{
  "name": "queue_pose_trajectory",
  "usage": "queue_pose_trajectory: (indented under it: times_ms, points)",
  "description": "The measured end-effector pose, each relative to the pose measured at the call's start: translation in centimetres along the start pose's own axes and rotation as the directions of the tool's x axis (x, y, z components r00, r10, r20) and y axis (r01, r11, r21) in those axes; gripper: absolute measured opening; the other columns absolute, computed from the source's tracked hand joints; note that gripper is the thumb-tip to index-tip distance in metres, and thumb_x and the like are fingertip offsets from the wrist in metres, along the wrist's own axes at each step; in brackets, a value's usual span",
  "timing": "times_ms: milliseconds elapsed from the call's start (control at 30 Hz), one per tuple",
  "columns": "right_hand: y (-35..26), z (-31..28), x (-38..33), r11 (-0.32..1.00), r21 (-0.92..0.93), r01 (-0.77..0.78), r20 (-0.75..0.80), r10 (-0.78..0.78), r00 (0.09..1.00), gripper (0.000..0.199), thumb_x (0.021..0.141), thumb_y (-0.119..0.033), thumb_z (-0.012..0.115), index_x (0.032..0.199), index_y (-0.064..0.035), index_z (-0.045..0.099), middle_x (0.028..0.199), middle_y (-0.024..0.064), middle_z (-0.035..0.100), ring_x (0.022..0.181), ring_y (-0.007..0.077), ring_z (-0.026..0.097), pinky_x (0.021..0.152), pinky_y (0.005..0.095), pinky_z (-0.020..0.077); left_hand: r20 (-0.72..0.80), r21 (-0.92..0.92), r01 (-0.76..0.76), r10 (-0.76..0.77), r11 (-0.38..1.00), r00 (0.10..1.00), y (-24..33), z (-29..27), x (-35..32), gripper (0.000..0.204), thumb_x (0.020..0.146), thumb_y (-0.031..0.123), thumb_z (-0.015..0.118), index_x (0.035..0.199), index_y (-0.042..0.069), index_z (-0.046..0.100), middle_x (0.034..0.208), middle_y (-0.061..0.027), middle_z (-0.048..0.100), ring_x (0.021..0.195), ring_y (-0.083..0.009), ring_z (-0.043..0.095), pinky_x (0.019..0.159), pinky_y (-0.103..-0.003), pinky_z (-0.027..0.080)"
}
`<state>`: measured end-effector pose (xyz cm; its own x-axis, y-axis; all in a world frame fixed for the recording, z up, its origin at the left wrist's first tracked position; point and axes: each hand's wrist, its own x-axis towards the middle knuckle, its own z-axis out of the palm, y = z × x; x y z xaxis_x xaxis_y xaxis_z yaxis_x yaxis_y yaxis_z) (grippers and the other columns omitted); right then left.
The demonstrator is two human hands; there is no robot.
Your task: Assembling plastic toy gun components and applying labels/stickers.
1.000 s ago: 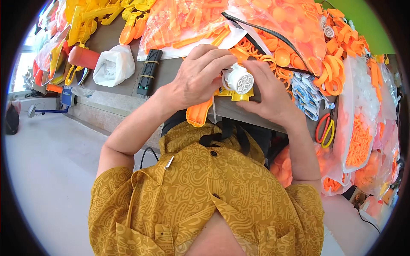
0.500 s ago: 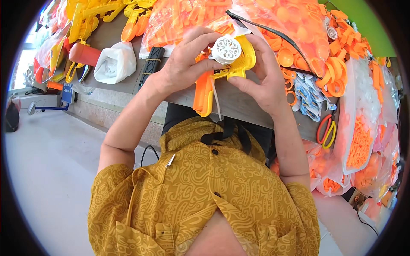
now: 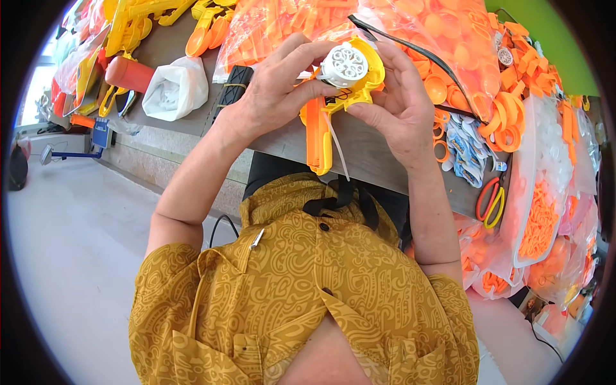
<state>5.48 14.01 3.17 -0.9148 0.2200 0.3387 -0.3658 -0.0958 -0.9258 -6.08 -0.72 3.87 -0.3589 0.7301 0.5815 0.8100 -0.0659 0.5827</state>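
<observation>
Over the table edge, both hands hold a pistol-shaped toy gun with a yellow shell (image 3: pixel 370 82) and an orange grip (image 3: pixel 315 135) pointing down toward me. My left hand (image 3: pixel 273 90) is closed, fingers and thumb pinching a white round part with a petal-like pattern of openings (image 3: pixel 347 65). That part sits over the open hollow of the yellow shell, and I cannot tell whether it is seated. Dark thin wires show just below it. A pale thin strip (image 3: pixel 338 146) dangles beside the grip. My right hand (image 3: pixel 404 109) grips the shell's right side, thumb at its lower edge.
Bags of orange parts (image 3: pixel 443 32) fill the table's far side, a black strap (image 3: pixel 410 48) across them. At right lie printed packets (image 3: pixel 466 147), red-and-yellow-handled pliers (image 3: pixel 491 202) and a tub of small orange pieces (image 3: pixel 539 221). Leftward are a white bag (image 3: pixel 175 90) and a black block (image 3: pixel 235 86).
The white round part has shifted right and slightly up, further over the yellow shell. The grip has swung a little to the right, and both hands keep their hold.
</observation>
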Motion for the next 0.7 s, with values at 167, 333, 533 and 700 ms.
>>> queue_pose_trajectory:
  times_ms: [167,333,533,700]
  points:
    - [-0.2,0.4,0.2,1.000,-0.017,-0.002,-0.019,0.002,1.000,0.067,0.069,0.003,0.065,0.126,0.0011,0.030,0.122,0.0111,0.039,0.114,0.0194,0.040,0.086,0.0314,0.0458,-0.002,0.022,0.005,-0.005,1.000,1.000,-0.2,-0.2,-0.3,0.047,0.068,0.003,0.065,0.112,0.005,0.050,0.080,-0.0092,0.047,0.071,-0.0202,0.051,0.061,-0.029,0.043]
    - [0.0,0.8,0.0,1.000,-0.015,-0.009,-0.067,0.008,0.998,0.071,0.068,0.004,0.066,0.127,0.0007,0.027,0.121,0.0142,0.040,0.113,0.0212,0.042,0.087,0.0325,0.0457,-0.004,0.075,0.007,-0.006,0.997,1.000,-0.1,-0.1,-0.3,0.051,0.066,0.005,0.067,0.115,0.007,0.051,0.076,-0.0085,0.044,0.066,-0.0187,0.048,0.059,-0.028,0.041]
    - [-0.3,2.0,-0.4,0.996,-0.086,0.038,-0.135,-0.049,0.990,0.075,0.066,0.009,0.065,0.128,-0.0010,0.023,0.116,0.0157,0.045,0.107,0.0228,0.047,0.089,0.0349,0.0427,-0.018,0.106,0.038,-0.036,0.994,0.999,0.5,-0.2,-0.4,0.049,0.066,0.007,0.068,0.113,0.006,0.053,0.075,-0.0079,0.044,0.066,-0.0185,0.048,0.057,-0.028,0.041]
    - [-0.1,2.8,-0.7,0.977,-0.209,0.051,-0.205,-0.094,0.974,0.077,0.064,-0.001,0.072,0.126,0.0010,0.027,0.115,0.0176,0.048,0.105,0.0221,0.051,0.088,0.0332,0.0444,0.020,0.109,0.037,-0.040,0.993,0.999,0.6,-0.5,-0.2,0.047,0.066,0.005,0.066,0.112,0.005,0.054,0.075,-0.0082,0.044,0.065,-0.0188,0.049,0.057,-0.029,0.041]
